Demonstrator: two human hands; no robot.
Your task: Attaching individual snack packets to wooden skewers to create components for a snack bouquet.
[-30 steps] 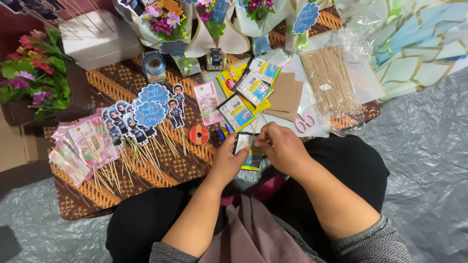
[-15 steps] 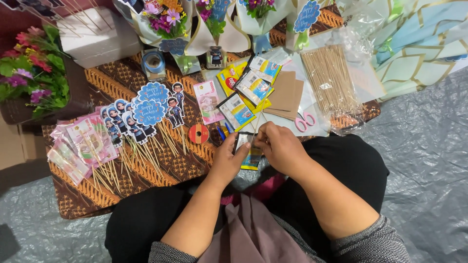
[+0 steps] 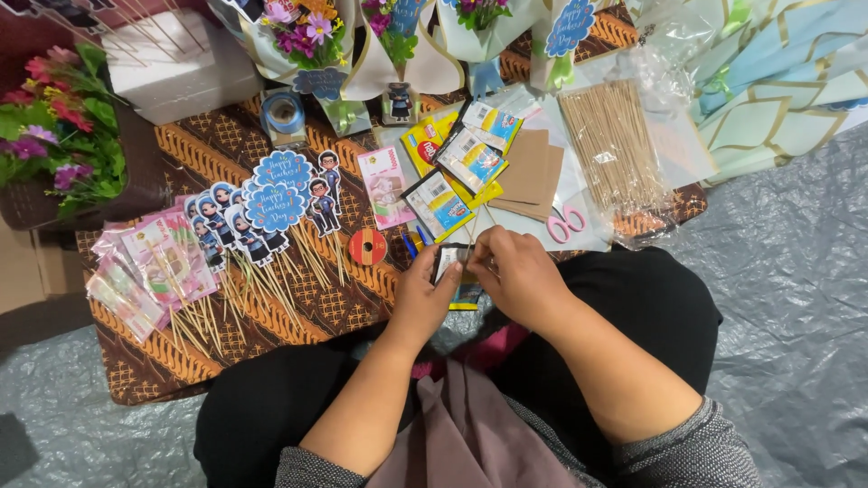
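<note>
Packet (image 3: 449,262), small and flat, sits between two hands at the near edge of a low counter (image 3: 181,361) covered in brown patterned cloth. Left hand (image 3: 423,298) curls around the packet's left side, fingers closed on it. Right hand (image 3: 517,273) is bent over the packet's top right corner, fingertips pinched together there; a thin stick (image 3: 474,226) seems to run up from that pinch, though it is too fine to be sure. The person sits on the floor in dark clothes, knees against the counter.

Just left of the hands lies a small red tape roll (image 3: 368,246). Farther left, paper toppers (image 3: 271,203) on sticks fan out: blue scalloped badges and cartoon figures. Left of those lies a heap of pink notes (image 3: 149,262) on sticks. Just beyond the hands are more packets (image 3: 452,172) in yellow and blue, brown card (image 3: 532,172), and pink scissors (image 3: 566,222). A clear bag of skewers (image 3: 613,145) lies to the right of the card. Along the far edge stand small bouquets (image 3: 307,36) in pale wrapping, with a blue tape roll (image 3: 283,113) near them. A pot of flowers (image 3: 54,126) sits at far left, and folded blue and cream wrapping paper (image 3: 778,81) lies at far right. Grey sheeting (image 3: 796,298) covers the floor.
</note>
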